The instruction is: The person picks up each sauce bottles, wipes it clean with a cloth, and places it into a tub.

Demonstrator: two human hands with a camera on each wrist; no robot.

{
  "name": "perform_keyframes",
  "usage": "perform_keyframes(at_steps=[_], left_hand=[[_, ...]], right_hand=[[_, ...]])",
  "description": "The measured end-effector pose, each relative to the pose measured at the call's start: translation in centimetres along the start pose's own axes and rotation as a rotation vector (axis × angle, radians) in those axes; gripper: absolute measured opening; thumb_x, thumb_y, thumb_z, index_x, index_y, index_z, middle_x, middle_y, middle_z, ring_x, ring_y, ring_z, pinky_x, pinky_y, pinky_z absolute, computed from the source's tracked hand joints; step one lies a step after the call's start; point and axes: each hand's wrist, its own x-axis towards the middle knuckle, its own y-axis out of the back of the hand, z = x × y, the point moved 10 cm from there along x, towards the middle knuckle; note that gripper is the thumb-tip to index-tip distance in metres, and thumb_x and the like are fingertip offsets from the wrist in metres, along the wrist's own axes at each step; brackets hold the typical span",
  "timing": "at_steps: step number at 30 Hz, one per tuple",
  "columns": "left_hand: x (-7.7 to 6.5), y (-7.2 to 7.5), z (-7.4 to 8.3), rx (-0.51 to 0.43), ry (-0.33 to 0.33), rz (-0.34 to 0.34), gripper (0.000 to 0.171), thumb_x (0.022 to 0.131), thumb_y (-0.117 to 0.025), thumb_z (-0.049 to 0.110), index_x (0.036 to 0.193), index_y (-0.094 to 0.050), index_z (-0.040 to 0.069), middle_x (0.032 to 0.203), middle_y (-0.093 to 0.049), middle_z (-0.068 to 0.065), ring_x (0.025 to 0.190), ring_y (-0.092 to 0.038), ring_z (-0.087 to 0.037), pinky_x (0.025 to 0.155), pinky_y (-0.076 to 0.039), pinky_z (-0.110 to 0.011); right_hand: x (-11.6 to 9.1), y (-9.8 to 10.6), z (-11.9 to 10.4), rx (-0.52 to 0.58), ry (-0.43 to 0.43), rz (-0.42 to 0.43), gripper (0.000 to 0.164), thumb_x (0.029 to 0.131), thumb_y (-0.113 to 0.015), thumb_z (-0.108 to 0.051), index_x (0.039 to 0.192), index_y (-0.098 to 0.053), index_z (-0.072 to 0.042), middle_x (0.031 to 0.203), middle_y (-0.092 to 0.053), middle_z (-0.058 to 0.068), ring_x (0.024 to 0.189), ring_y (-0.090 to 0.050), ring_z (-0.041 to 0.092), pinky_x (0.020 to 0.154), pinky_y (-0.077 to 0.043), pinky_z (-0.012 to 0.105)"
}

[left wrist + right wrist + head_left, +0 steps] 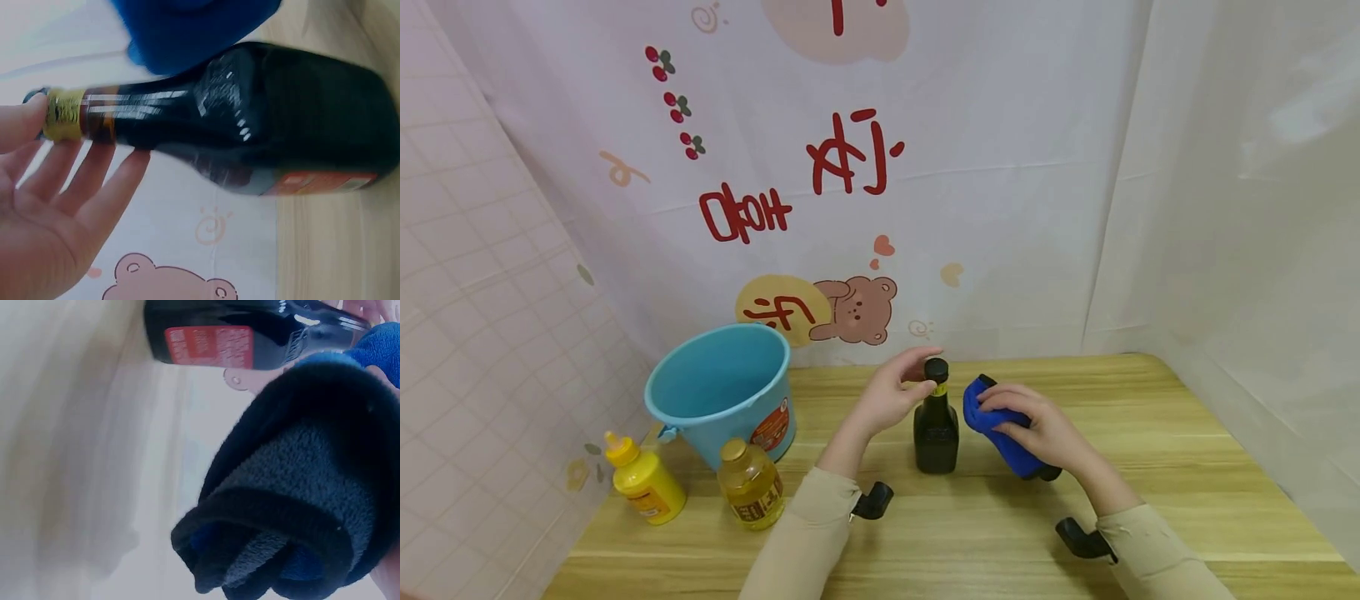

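Note:
A dark sauce bottle (936, 437) with a black cap and yellow neck band stands upright near the table's middle. My left hand (891, 396) holds it by the neck, thumb in front and fingers behind. In the left wrist view the thumb lies at the cap of the bottle (250, 119). Just to the right, my right hand (1037, 421) grips a folded blue cloth (1015, 450) from above. Black edging and a grey side of the cloth (294, 469) show in the right wrist view, close beside the bottle's red label.
On the left of the wooden table (970, 542) stands a light blue bucket (715, 425). In front of it are an oil bottle (752, 492) and a yellow squeeze bottle (651, 487). A printed white curtain (1015, 208) hangs behind the table.

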Motion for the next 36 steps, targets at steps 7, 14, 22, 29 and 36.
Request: perform_keyframes(at_steps=[7,14,22,29,36], left_hand=[[-0.9,0.7,0.4,0.011,-0.019,0.198,0.049,0.091,-0.074,0.017,0.137,-0.057,0.015,0.12,-0.065,-0.009,0.108,-0.064,-0.029,0.081,-0.057,-0.04],[-1.0,1.1,0.6,0.055,-0.013,0.325,0.032,0.09,-0.076,0.019,0.12,-0.067,0.013,0.108,-0.07,-0.004,0.097,-0.068,-0.025,0.071,-0.057,-0.031],[-1.0,1.2,0.5,0.045,0.001,0.336,0.03,0.091,-0.075,0.019,0.118,-0.068,0.01,0.107,-0.069,-0.003,0.099,-0.067,-0.025,0.065,-0.057,-0.028],[-1.0,1.1,0.7,0.059,-0.01,0.347,0.027,0.091,-0.074,0.021,0.116,-0.069,0.012,0.106,-0.069,-0.002,0.097,-0.067,-0.025,0.07,-0.057,-0.033],[-1.1,1.0,0.7,0.069,-0.011,0.37,0.026,0.091,-0.075,0.021,0.115,-0.069,0.015,0.105,-0.069,-0.001,0.097,-0.067,-0.024,0.07,-0.057,-0.034]], right_hand=[[2.7,0.8,-2.4,-0.061,0.082,0.062,0.051,0.074,-0.074,0.02,0.113,-0.07,-0.013,0.124,-0.063,0.01,0.116,-0.058,0.03,0.102,-0.041,0.021],[4.6,1.5,-3.6,-0.068,0.108,0.145,0.052,0.072,-0.074,0.022,0.111,-0.07,-0.011,0.126,-0.06,0.015,0.117,-0.055,0.036,0.104,-0.04,0.023],[4.8,1.0,-3.0,-0.045,0.074,0.129,0.047,0.076,-0.073,0.02,0.112,-0.069,-0.01,0.126,-0.061,0.014,0.117,-0.057,0.034,0.101,-0.042,0.022],[4.3,-0.3,-2.0,-0.06,0.054,0.105,0.045,0.072,-0.074,0.022,0.107,-0.069,-0.007,0.122,-0.062,0.018,0.111,-0.059,0.04,0.099,-0.041,0.017],[3.5,-1.1,-1.2,-0.045,0.057,0.074,0.045,0.072,-0.075,0.022,0.105,-0.069,-0.008,0.121,-0.062,0.018,0.109,-0.06,0.04,0.098,-0.044,0.019]])
